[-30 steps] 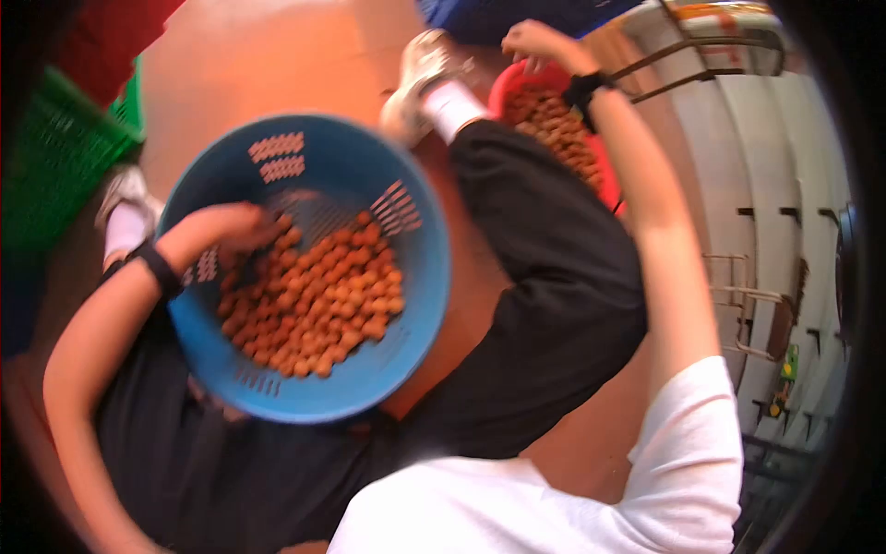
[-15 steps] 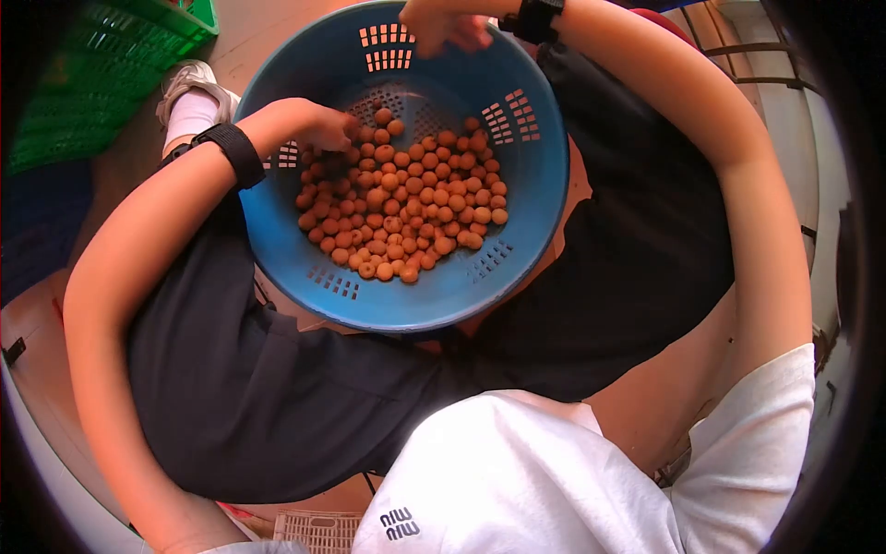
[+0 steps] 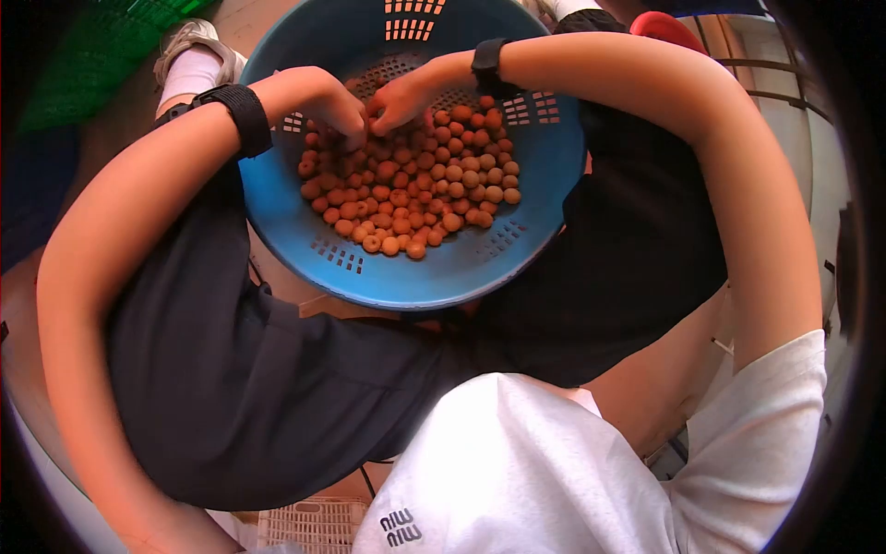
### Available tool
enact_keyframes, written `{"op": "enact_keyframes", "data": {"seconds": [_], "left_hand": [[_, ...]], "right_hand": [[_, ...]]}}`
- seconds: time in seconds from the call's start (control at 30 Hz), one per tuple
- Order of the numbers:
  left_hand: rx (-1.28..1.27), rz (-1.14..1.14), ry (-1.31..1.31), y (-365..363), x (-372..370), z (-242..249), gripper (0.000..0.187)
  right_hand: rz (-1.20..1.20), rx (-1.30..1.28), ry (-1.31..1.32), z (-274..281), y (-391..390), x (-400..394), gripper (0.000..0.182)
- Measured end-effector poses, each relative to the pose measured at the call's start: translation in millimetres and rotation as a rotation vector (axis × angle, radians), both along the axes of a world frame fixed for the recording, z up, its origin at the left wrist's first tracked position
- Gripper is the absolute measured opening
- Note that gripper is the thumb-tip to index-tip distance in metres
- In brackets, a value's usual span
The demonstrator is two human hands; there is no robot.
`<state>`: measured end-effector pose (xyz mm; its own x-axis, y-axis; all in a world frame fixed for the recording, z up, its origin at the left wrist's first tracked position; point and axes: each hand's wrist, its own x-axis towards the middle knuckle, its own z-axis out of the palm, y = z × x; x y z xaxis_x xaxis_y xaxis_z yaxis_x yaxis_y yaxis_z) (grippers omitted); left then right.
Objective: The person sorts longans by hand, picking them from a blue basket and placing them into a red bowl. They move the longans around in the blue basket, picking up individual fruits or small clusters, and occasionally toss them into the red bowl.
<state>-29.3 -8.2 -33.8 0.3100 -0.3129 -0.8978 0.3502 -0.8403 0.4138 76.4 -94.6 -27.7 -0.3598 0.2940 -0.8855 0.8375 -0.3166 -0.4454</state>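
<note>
A round blue basket (image 3: 388, 288) with slotted walls sits between the person's legs. Several small round brown fruits (image 3: 401, 198) lie in a heap on its bottom. My left hand (image 3: 337, 103) reaches over the left rim, its fingers curled down at the upper left of the heap. Close beside it, my right hand (image 3: 401, 100) is bent inward with the fingers pressed together over the heap's upper edge. Shadow and the fruits hide the fingertips of both hands, so what they hold, if anything, cannot be made out.
Green crates (image 3: 111, 55) stand at the upper left near a shoe (image 3: 194, 46). A red object (image 3: 666, 30) is at the upper right. A pale slatted crate (image 3: 309, 526) shows at the bottom, behind the white shirt.
My right hand has moved from the basket's far rim down to the fruits, next to my left hand. The basket appears slightly higher in the view.
</note>
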Motion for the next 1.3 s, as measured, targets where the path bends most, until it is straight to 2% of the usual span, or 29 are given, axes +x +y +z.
{"op": "enact_keyframes", "data": {"seconds": [0.1, 0.23, 0.3, 0.37, 0.53, 0.63, 0.67, 0.77, 0.87, 0.97, 1.1, 1.2, 1.3], "left_hand": [[0.058, -0.009, 0.014, 0, -3, -15, 0.050], [0.071, -0.042, 0.015, -6, -1, 14, 0.049], [0.009, -0.039, 0.017, -7, -1, 16, 0.049], [-0.049, -0.027, 0.019, -8, -1, 12, 0.048], [-0.090, 0.007, 0.042, -9, -3, 16, 0.046], [-0.090, -0.040, 0.032, -5, 0, 6, 0.045], [-0.066, -0.046, 0.026, -4, -1, 7, 0.045], [-0.006, -0.067, 0.007, -9, 0, 14, 0.046], [0.038, -0.099, 0.008, -6, 1, 18, 0.048], [0.067, -0.140, 0.039, -1, 2, 12, 0.050], [0.072, -0.142, 0.011, 0, 2, 11, 0.050], [0.092, -0.157, -0.008, -1, 3, 12, 0.050], [0.094, -0.134, 0.009, 1, 4, 12, 0.048]], "right_hand": [[0.012, -0.096, 0.001, 2, 5, -8, 0.063], [-0.018, -0.236, -0.045, 14, 7, -16, 0.062], [-0.011, -0.271, -0.107, 41, -2, -27, 0.058], [0.033, -0.355, -0.137, 44, -5, -30, 0.055], [0.235, -0.616, -0.189, 15, -8, -30, 0.052], [0.273, -0.431, -0.307, 50, -24, -35, 0.047], [0.147, -0.580, -0.290, 36, -28, -34, 0.046], [0.087, -0.662, -0.356, 20, -33, -30, 0.046], [0.170, -0.774, -0.229, 15, -39, -26, 0.055], [0.134, -0.724, -0.150, 31, -54, -24, 0.057], [0.086, -0.865, -0.053, 34, -57, -20, 0.045], [0.047, -1.092, 0.130, 22, -63, -21, 0.041], [-0.060, -1.011, 0.149, 18, -62, -16, 0.035]]}}
